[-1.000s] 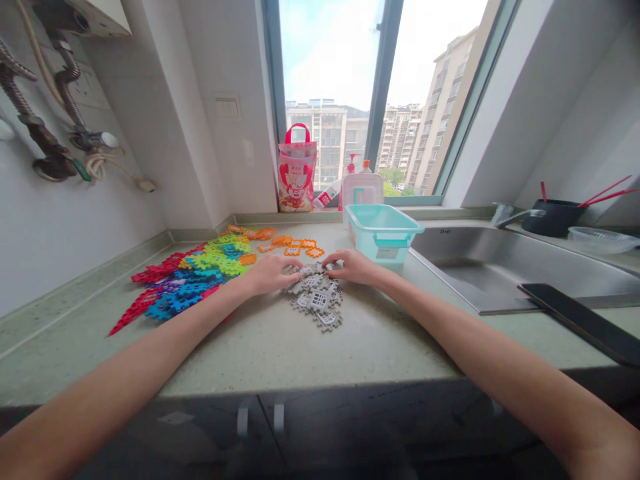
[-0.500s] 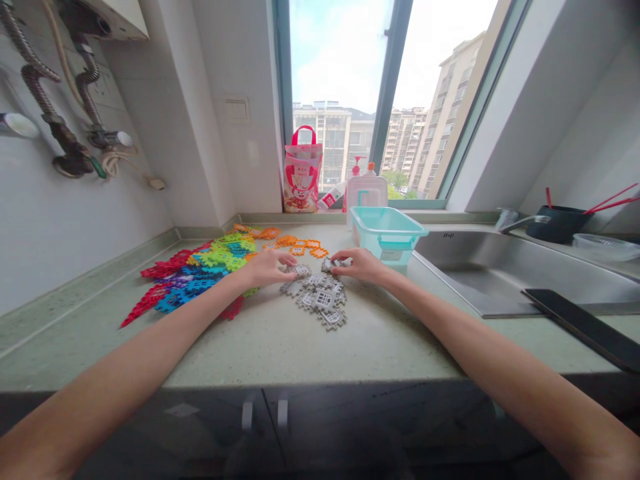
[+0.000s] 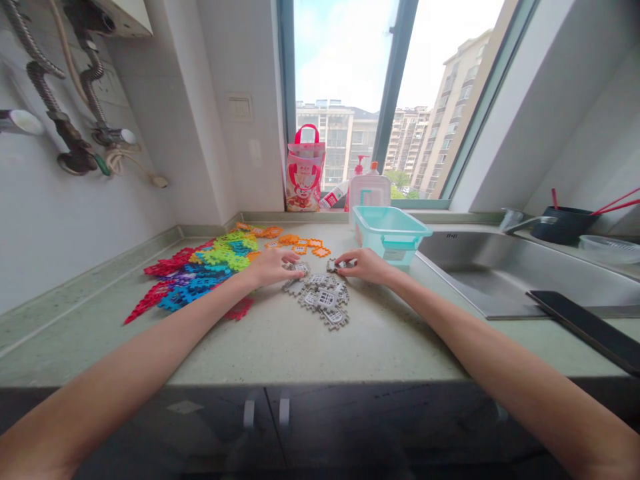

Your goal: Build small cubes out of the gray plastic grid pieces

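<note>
Head view: left hand (image 3: 270, 267) and right hand (image 3: 364, 265) are each pinching grey interlocking tiles (image 3: 323, 298) mid-countertop (image 3: 280, 347), front edge lying bare.

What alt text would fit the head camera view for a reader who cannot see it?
Two bare hands, left hand and right hand, rest on a pile of grey interlocking tiles on a pale green countertop. Colourful tiles lie left; a teal plastic bin and a steel sink stand right.

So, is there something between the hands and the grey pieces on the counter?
Nothing visible is in the way. The left hand and the right hand both rest at the far edge of the grey pieces, their fingers touching the nearest ones. The coloured pieces lie to the left, and the turquoise tub stands behind the right hand.
</note>
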The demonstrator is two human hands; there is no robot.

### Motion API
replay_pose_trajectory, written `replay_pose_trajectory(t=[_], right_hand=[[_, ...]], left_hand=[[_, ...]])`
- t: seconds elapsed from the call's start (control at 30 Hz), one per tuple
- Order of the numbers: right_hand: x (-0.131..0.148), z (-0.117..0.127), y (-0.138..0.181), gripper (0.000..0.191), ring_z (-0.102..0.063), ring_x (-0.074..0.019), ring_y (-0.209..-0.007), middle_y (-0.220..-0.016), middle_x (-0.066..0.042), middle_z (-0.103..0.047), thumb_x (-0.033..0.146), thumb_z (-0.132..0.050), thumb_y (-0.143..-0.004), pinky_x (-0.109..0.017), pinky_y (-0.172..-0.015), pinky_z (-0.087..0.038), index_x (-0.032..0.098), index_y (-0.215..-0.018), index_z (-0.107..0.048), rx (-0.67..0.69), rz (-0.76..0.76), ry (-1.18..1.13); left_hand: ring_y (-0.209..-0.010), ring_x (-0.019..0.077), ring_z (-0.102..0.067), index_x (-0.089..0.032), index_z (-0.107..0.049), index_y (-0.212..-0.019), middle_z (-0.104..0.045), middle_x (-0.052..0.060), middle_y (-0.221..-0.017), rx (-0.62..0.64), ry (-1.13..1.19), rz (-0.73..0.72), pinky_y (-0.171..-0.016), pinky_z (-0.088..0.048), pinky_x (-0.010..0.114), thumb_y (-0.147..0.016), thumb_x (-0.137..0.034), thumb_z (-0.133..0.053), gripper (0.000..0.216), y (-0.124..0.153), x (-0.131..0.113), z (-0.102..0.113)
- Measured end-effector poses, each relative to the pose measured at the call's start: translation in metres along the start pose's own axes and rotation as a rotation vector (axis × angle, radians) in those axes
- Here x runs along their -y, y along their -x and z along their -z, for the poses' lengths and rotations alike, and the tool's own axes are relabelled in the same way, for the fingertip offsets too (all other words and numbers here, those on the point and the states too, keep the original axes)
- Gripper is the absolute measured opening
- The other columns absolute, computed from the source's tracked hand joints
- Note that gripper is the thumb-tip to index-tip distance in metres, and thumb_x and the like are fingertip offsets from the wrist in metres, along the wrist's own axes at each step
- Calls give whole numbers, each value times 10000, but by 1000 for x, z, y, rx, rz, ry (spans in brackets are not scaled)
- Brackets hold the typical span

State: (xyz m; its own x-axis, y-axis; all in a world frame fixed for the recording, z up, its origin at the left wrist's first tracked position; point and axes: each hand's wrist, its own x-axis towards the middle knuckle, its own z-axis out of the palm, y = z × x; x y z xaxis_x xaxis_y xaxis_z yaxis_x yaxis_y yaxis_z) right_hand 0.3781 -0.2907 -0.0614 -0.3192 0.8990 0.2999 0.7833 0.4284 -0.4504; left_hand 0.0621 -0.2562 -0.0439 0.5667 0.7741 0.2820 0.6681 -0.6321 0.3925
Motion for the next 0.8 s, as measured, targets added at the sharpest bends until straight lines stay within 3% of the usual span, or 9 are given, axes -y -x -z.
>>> replay_pose_trajectory(t=[0.13, 0.23, 0.37, 0.5, 0.63, 0.8], right_hand=[[7, 5, 3, 246, -751, -224, -899, -1027, -46, -830, 363, -778, -881, -331, -818, -581, 255, -1090, -850, -113, -20, -38], [28, 5, 8, 278, -756, -224, -965, -1099, -39, -824, 432, -752, -906, -344, -866, -600, 268, -1112, -840, -163, 61, -154], [59, -4, 15, 296, -757, -224, -976, -1081, -25, -826, 431, -793, -879, -328, -839, -598, 292, -1137, -834, -98, 114, -136], [72, -12, 20, 254, -753, -220, -950, -1044, -29, -828, 378, -789, -885, -297, -793, -578, 288, -1116, -842, -18, 147, -43], [74, -10, 19, 266, -748, -211, -947, -1064, -31, -826, 347, -772, -893, -279, -787, -557, 270, -1140, -838, 53, 130, -35], [70, -8, 17, 285, -747, -209, -953, -1026, -6, -829, 339, -779, -879, -277, -792, -543, 286, -1153, -836, 95, 102, -53]], left_hand=[[-1003, 258, -744, -220, -824, -1089, -823, 56, -1110, 26, -16, -18, -863, -556, 320, -796, -609, -784, 488, -1, 7, 6], [-932, 251, -744, -215, -829, -1064, -824, 63, -1030, 0, -30, -3, -820, -550, 317, -752, -595, -809, 492, -3, 11, 4], [-904, 249, -742, -219, -836, -1036, -820, 58, -1003, -19, -31, 6, -792, -543, 321, -726, -550, -819, 453, -6, 12, 2], [-991, 259, -738, -212, -832, -1046, -818, 52, -1064, -52, 8, -47, -902, -539, 338, -736, -503, -807, 425, 0, 13, 16], [-1081, 257, -725, -230, -813, -1158, -805, 43, -1157, 94, 87, -178, -976, -524, 338, -739, -486, -824, 491, 13, 14, 32], [-1153, 264, -708, -279, -805, -1221, -788, 42, -1231, 246, 68, -208, -1009, -509, 331, -718, -491, -874, 551, 22, 10, 33]])
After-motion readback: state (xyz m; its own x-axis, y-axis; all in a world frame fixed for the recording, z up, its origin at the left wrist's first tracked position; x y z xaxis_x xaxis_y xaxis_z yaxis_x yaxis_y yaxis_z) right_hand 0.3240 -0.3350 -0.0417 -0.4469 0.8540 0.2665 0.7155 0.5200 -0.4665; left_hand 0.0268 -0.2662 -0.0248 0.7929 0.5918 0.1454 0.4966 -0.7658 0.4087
